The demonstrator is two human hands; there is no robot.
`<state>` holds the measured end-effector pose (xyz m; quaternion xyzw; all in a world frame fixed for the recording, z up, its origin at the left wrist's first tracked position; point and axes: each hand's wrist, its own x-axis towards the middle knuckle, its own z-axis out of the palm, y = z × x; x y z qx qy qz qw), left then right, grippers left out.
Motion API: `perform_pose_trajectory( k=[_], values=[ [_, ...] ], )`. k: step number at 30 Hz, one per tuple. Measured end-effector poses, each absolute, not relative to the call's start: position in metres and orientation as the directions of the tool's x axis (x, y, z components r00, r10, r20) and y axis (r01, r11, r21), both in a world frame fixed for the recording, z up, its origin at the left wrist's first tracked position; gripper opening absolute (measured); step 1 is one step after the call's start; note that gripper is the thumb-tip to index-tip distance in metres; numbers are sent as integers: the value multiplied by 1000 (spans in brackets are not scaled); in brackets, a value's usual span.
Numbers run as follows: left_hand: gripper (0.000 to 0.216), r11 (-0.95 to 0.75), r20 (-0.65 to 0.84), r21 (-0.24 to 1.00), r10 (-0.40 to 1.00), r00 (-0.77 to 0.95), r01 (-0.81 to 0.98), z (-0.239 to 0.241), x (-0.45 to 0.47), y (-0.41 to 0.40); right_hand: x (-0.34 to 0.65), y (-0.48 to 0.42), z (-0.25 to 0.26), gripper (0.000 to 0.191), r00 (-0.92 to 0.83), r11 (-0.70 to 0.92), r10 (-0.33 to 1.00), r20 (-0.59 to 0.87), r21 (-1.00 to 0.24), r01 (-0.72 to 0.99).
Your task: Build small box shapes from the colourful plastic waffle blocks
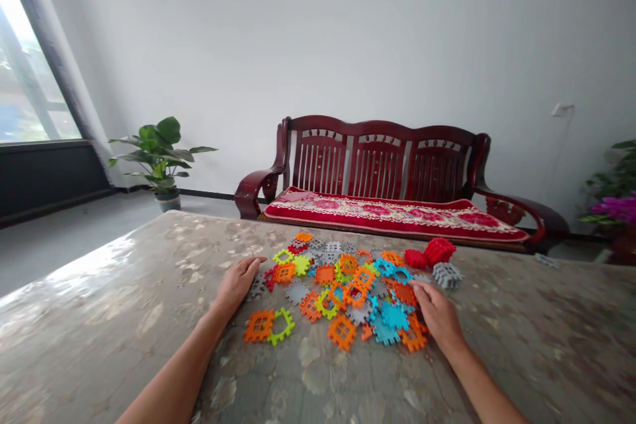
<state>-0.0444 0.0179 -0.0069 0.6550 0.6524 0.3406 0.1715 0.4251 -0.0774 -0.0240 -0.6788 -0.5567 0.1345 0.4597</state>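
A loose pile of flat plastic interlocking tiles with notched edges lies on the table. My left hand point(237, 283) rests at the pile's left side, fingers stretched forward, beside a dark grey tile point(257, 286). At the right side is my right hand point(438, 315), its fingertips against or just over an orange-red tile point(404, 294); nothing is lifted. Between the hands lie blue tiles point(393, 315), an orange window tile point(342, 332) and a yellow-green ring tile point(326, 305). Nearer my left forearm, another orange window tile point(259, 326) touches a green ring tile point(281, 326).
Behind the pile's right end stand red stacked tiles point(440, 250) and a grey stack point(448, 275). A lone grey tile point(547, 260) lies far right on the patterned table point(124, 318). Beyond are a wooden bench point(377, 165) with a red cover and a potted plant point(161, 156).
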Motion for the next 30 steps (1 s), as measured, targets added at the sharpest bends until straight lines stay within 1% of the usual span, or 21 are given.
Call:
perform_pose_trajectory(
  k=[2, 4, 10, 13, 15, 19, 23, 27, 30],
  values=[
    [50, -88, 206, 661, 976, -68, 746, -2, -39, 20, 426, -77, -26, 51, 352, 55, 874, 335, -789, 612],
    [48, -111, 209, 626, 977, -28, 772, 2, -32, 23, 426, -77, -27, 53, 361, 65, 870, 337, -802, 593],
    [42, -277, 276, 407, 946, 172, 870, 15, -8, 37, 426, -78, -25, 54, 387, 44, 869, 310, -826, 562],
    [41, -350, 271, 289, 923, 274, 891, 18, 2, 44, 426, -77, -25, 55, 384, 40, 871, 306, -824, 565],
    [42, -382, 251, 231, 912, 324, 895, 18, 8, 48, 426, -77, -26, 55, 377, 38, 874, 307, -817, 575],
    [46, -383, 214, 190, 915, 343, 904, 13, 15, 53, 427, -76, -27, 53, 378, 31, 873, 309, -808, 588],
    [47, -407, 208, 179, 905, 370, 896, 11, 17, 53, 427, -75, -27, 53, 381, 28, 872, 307, -808, 588],
    [41, -407, 225, 188, 904, 364, 894, 15, 14, 52, 427, -76, -25, 54, 384, 20, 873, 301, -809, 587],
    [39, -399, 231, 171, 905, 357, 901, 18, 7, 51, 426, -76, -24, 54, 383, 17, 874, 299, -807, 590]
  ],
)
